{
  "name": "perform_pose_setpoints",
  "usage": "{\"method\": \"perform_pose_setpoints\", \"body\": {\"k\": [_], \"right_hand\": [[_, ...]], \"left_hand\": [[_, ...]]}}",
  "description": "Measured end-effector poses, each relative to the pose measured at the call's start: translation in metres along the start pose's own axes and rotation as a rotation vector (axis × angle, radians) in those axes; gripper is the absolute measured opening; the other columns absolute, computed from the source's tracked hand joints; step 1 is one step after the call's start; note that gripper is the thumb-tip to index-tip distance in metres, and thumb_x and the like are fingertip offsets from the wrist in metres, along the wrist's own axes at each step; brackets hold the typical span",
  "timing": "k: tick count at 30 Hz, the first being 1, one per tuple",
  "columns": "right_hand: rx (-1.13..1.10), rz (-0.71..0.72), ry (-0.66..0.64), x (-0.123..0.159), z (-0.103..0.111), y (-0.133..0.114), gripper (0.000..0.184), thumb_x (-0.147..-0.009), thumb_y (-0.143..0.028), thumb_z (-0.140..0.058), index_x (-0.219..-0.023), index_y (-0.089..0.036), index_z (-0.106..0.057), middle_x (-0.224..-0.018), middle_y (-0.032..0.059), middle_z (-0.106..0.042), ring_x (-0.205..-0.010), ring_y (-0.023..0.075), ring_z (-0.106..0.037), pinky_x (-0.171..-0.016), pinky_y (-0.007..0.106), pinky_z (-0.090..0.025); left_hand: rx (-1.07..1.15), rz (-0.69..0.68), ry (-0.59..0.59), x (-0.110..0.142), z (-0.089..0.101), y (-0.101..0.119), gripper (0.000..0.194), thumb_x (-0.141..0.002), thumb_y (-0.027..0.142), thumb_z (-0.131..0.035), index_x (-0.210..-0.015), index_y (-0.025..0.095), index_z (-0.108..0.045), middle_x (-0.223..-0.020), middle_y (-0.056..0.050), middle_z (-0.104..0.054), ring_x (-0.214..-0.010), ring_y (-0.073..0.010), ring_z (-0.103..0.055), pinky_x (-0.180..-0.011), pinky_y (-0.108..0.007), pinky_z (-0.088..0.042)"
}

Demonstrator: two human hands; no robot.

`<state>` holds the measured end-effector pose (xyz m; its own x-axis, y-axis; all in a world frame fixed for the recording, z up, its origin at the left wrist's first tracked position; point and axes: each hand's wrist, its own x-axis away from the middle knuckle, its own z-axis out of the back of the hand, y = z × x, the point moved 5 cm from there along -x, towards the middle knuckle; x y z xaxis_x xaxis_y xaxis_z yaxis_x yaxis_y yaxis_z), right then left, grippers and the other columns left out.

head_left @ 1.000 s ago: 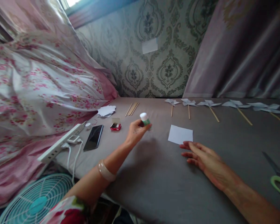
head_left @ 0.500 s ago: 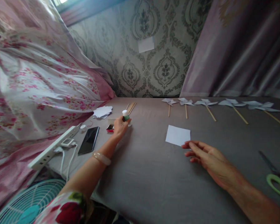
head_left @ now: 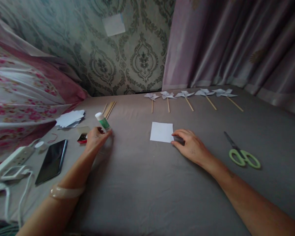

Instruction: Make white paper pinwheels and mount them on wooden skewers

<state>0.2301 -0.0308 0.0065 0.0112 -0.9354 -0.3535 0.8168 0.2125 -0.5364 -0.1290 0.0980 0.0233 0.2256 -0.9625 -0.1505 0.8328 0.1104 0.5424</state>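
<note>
Head cam had the phone (head_left: pixel 51 162) lying nearest, left of the left hand (head_left: pixel 97 137) and a bit closer in, with the power strip (head_left: pixel 14 160) further left. Green-handled scissors (head_left: pixel 244 158) sat off to the right of the right hand (head_left: pixel 190 147). That hand had its thumb and fingers apart, tips right at the paper's edge; couldn't tell if it had a grip. The paper (head_left: pixel 161 132) lay flat just left of it. Left hand was clamped on the glue stick (head_left: pixel 102 121), white cap up and tilted left. Little red box (head_left: pixel 82 140) was just left of that hand, the stack (head_left: pixel 70 118) beyond it, sticks (head_left: pixel 110 110) past the glue stick, and five pinwheels (head_left: pixel 185 94) lined up beyond the right hand.
</note>
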Motion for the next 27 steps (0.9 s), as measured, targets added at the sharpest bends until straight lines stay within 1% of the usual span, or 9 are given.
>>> {"method": "perform_pose_setpoints", "body": {"k": [3, 6, 10, 15, 17, 19, 22, 24, 27], "right_hand": [[0.071, 0.065, -0.044, 0.0, -0.006, -0.002, 0.021, -0.083, -0.023, -0.065, -0.102, -0.017, -0.066, -0.11, 0.0098, -0.068, -0.105, 0.0268, -0.059, -0.094, 0.043, -0.044], [0.126, 0.103, -0.081, -0.001, -0.007, -0.004, 0.016, -0.086, -0.023, -0.062, -0.1, -0.018, -0.068, -0.107, 0.0098, -0.069, -0.101, 0.026, -0.059, -0.091, 0.042, -0.046], [0.236, 0.218, -0.093, 0.0, -0.007, -0.009, 0.017, -0.091, -0.022, -0.055, -0.093, -0.017, -0.071, -0.105, 0.012, -0.069, -0.096, 0.0252, -0.06, -0.084, 0.039, -0.048], [0.376, 0.314, -0.083, 0.003, -0.008, -0.011, 0.019, -0.092, -0.014, -0.051, -0.093, -0.017, -0.071, -0.105, 0.0106, -0.07, -0.09, 0.0224, -0.061, -0.078, 0.034, -0.049], [0.409, 0.336, -0.104, 0.003, -0.007, -0.01, 0.02, -0.09, -0.01, -0.052, -0.095, -0.017, -0.07, -0.106, 0.0096, -0.07, -0.091, 0.0218, -0.061, -0.078, 0.034, -0.049], [0.431, 0.347, -0.12, 0.003, -0.004, -0.008, 0.022, -0.089, -0.007, -0.052, -0.096, -0.018, -0.07, -0.108, 0.0091, -0.07, -0.092, 0.0218, -0.061, -0.078, 0.034, -0.05], [0.426, 0.344, -0.134, 0.003, 0.004, -0.004, 0.022, -0.088, -0.007, -0.053, -0.097, -0.019, -0.07, -0.11, 0.0089, -0.069, -0.093, 0.0222, -0.062, -0.078, 0.034, -0.05], [0.389, 0.327, -0.148, 0.002, 0.009, 0.001, 0.022, -0.089, -0.008, -0.053, -0.097, -0.019, -0.07, -0.111, 0.0085, -0.069, -0.094, 0.0223, -0.062, -0.079, 0.034, -0.051], [0.311, 0.264, -0.167, 0.0, 0.014, 0.008, 0.022, -0.09, -0.01, -0.051, -0.097, -0.019, -0.07, -0.109, 0.0076, -0.07, -0.097, 0.0221, -0.062, -0.081, 0.034, -0.05]], "left_hand": [[-0.049, -0.022, -0.086, 0.016, -0.002, -0.006, 0.05, -0.063, 0.052, -0.068, -0.095, 0.014, -0.06, -0.092, -0.012, -0.068, -0.088, -0.0283, -0.064, -0.076, -0.036, -0.049], [-0.045, -0.094, -0.167, 0.036, -0.004, 0.003, 0.053, -0.066, 0.056, -0.062, -0.098, 0.014, -0.061, -0.095, -0.012, -0.068, -0.091, -0.0282, -0.064, -0.08, -0.038, -0.049], [0.015, -0.182, -0.372, 0.058, -0.018, 0.044, 0.046, -0.069, 0.054, -0.059, -0.093, 0.015, -0.066, -0.09, -0.01, -0.071, -0.082, -0.0246, -0.066, -0.074, -0.035, -0.05], [0.159, -0.283, -0.582, 0.067, -0.055, 0.104, 0.037, -0.076, 0.047, -0.056, -0.089, 0.015, -0.07, -0.09, -0.008, -0.074, -0.081, -0.0219, -0.067, -0.07, -0.031, -0.049], [0.182, -0.313, -0.588, 0.069, -0.068, 0.117, 0.034, -0.079, 0.042, -0.054, -0.09, 0.015, -0.07, -0.086, -0.008, -0.073, -0.079, -0.0212, -0.066, -0.068, -0.03, -0.049], [0.193, -0.4, -0.525, 0.073, -0.075, 0.128, 0.028, -0.082, 0.035, -0.054, -0.091, 0.014, -0.07, -0.087, -0.008, -0.073, -0.08, -0.0206, -0.066, -0.069, -0.03, -0.05], [0.234, -0.689, -0.438, 0.088, -0.078, 0.144, 0.019, -0.084, 0.025, -0.055, -0.093, 0.017, -0.069, -0.1, -0.008, -0.07, -0.094, -0.0197, -0.064, -0.082, -0.031, -0.05], [0.25, -0.874, -0.467, 0.101, -0.08, 0.15, 0.017, -0.086, 0.026, -0.056, -0.096, 0.019, -0.069, -0.103, -0.007, -0.07, -0.098, -0.0184, -0.063, -0.088, -0.031, -0.048], [0.194, -0.985, -0.498, 0.112, -0.086, 0.15, 0.029, -0.081, 0.038, -0.067, -0.102, 0.018, -0.066, -0.104, -0.008, -0.069, -0.096, -0.0196, -0.064, -0.087, -0.032, -0.05]]}}
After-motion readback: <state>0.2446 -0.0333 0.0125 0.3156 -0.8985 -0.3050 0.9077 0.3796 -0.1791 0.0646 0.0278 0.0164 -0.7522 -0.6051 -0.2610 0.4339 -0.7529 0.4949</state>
